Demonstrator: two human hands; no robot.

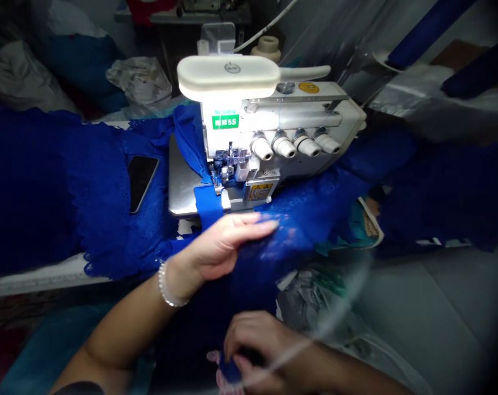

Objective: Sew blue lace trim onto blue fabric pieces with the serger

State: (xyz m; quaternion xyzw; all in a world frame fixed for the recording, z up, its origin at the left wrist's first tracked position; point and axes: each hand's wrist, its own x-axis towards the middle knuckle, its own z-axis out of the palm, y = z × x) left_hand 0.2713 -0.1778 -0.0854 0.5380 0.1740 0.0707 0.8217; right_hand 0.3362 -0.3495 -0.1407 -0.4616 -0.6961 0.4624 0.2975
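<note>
A white overlock sewing machine stands in the middle of the view, with several thread tension dials on its front. A strip of bright blue fabric runs under its presser foot. My left hand, with a beaded bracelet at the wrist, lies flat on blue eyelet lace just in front of the machine. Lower down, my right hand pinches a fold of blue fabric between its fingers. The machine's needle area is partly hidden by the fabric and presser foot.
A black smartphone lies on the lace left of the machine. A metal machine bed extends left of the needle. Plastic bags lie behind, a thread cone stands at the back, and more dark blue fabric lies to the right.
</note>
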